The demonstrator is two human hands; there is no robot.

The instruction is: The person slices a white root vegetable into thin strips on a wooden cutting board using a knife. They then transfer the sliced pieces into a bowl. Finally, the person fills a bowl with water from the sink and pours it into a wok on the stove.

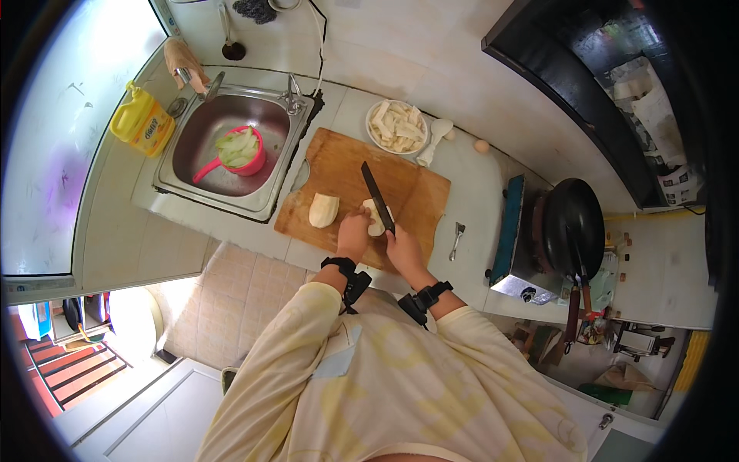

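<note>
On a wooden cutting board (329, 156), my right hand (402, 245) grips the handle of a black-bladed kitchen knife (374, 187). The blade lies over a pale piece of peeled vegetable (375, 225), its tip pointing away from me. My left hand (355, 228) holds that piece from its left side, fingers close to the blade. Left of my left hand, another peeled chunk (324, 210) rests on the board. A white bowl of pale cut slices (397, 127) stands beyond the board's far edge. Both wrists wear black strapped devices.
At the left, a steel sink (190, 124) holds a pink dipper (254, 164) with green peelings. A yellow detergent jug (142, 121) stands beside it. A white spoon (436, 141), an egg (481, 146) and a peeler (457, 239) lie on the counter. A black wok (574, 225) sits on the stove at right.
</note>
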